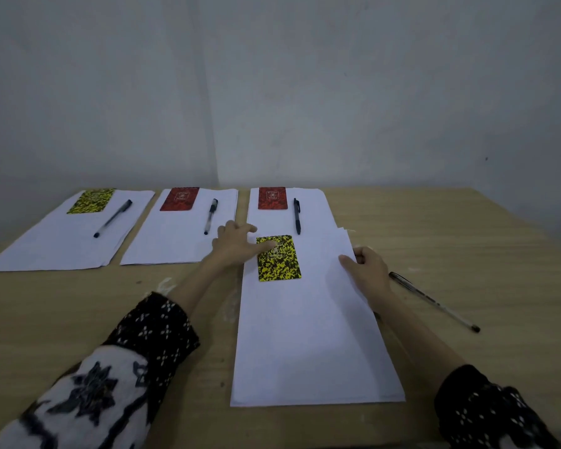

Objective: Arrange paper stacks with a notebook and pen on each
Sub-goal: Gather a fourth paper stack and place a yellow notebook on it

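Observation:
A near paper stack [308,338] lies in front of me with a yellow-black notebook [282,264] on its upper part. My left hand [237,243] rests with its fingers spread at the notebook's left edge, thumb on the cover. My right hand [366,270] grips the stack's right edge, thumb on top. A loose pen [434,301] lies on the table right of that hand. Farther back lie three stacks: the left one [65,241] has a yellow notebook [91,200] and a pen [112,218], the middle one [178,241] a red notebook [179,199] and a pen [210,216], the right one [314,209] a red notebook [272,198] and a pen [297,216].
Everything lies on a wooden table [467,238] that ends against a pale wall [272,92]. The near stack overlaps the lower part of the far right stack.

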